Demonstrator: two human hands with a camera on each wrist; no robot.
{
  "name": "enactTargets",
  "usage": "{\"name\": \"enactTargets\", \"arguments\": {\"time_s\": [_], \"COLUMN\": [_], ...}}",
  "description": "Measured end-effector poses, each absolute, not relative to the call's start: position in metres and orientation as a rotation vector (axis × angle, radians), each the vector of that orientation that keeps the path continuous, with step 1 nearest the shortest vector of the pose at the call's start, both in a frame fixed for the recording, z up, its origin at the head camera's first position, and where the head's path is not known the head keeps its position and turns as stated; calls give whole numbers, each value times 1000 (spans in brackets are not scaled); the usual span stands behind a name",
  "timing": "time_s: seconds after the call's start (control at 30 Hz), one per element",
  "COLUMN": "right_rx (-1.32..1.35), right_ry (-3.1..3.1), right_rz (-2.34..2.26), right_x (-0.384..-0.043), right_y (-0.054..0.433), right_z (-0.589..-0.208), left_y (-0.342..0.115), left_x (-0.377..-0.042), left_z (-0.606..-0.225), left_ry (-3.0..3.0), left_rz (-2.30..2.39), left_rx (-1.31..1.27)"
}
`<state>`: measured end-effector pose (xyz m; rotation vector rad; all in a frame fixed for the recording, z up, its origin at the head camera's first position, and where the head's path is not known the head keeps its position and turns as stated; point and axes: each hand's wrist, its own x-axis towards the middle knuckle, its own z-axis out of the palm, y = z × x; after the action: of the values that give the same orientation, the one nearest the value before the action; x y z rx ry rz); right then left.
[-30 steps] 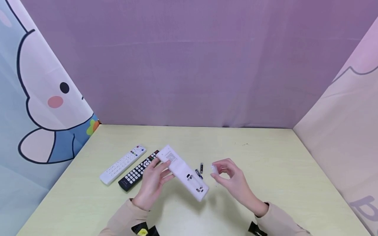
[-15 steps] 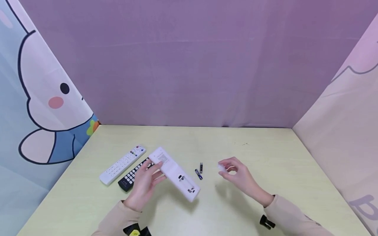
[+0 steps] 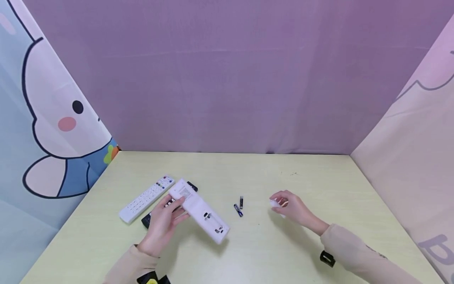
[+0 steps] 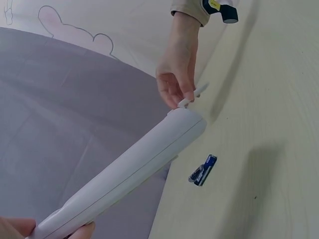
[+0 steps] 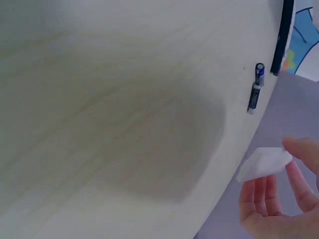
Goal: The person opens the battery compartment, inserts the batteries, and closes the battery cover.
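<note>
My left hand (image 3: 161,225) grips a white remote control (image 3: 198,211) near its upper end, thumb on the back. The remote is tilted with its back toward the head camera, and its battery compartment (image 3: 214,223) is uncovered with metal contacts showing. Over on the right, my right hand (image 3: 292,208) pinches a small white battery cover (image 5: 266,163) between thumb and fingers, above the table. Two small batteries, a dark one (image 3: 241,202) and a blue one (image 3: 238,210), lie close together on the table between the hands.
Another white remote (image 3: 147,199) lies button side up at the left. Beside it is a black remote (image 3: 192,186), mostly covered by the left hand and the held remote. A purple curtain (image 3: 227,79) hangs behind the pale table (image 3: 319,177).
My left hand has moved left with the white remote, now overlapping more of the black one. The right hand has moved right with the battery cover. The batteries stay put.
</note>
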<state>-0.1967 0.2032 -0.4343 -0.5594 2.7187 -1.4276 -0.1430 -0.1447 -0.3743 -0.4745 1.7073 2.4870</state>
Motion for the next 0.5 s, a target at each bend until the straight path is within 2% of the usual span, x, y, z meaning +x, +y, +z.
{"name": "enactTargets", "arguments": {"time_s": [0.5], "right_rx": [-539], "right_ry": [2706], "right_rz": [-1251], "right_x": [-209], "right_y": [209], "right_z": [-447], "left_y": [-155], "left_x": [-141], "left_z": [-376], "left_ry": [1691], "left_rz": [2501], "left_rx": [-507]}}
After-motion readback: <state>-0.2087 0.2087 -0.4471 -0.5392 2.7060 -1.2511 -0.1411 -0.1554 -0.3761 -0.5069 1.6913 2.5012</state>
